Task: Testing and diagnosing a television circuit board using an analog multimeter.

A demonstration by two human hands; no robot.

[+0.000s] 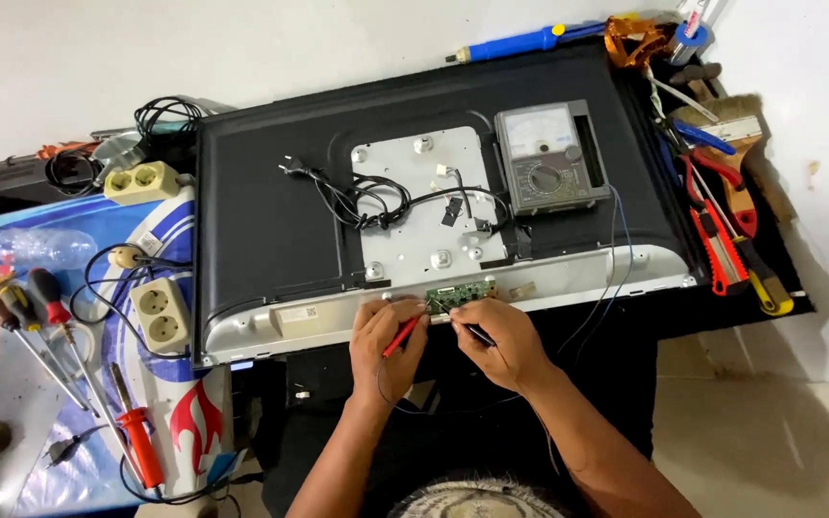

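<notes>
Green circuit board (460, 293) at near edge of black television back (271, 221), left hand (388, 347) fingers pinched on red probe (402, 336), right hand (498, 343) fingers clamped on black probe (477, 334), grey analogue meter (549, 158) on panel, small white rectangular label (311, 311) on silver strip (323, 321)

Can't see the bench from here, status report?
Left hand holds red probe, right hand black probe. Both tips at green circuit board. Nothing in the way.

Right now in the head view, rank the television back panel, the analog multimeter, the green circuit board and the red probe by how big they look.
1. television back panel
2. analog multimeter
3. green circuit board
4. red probe, largely hidden in the left hand, so its place against the board is unsure.
</notes>
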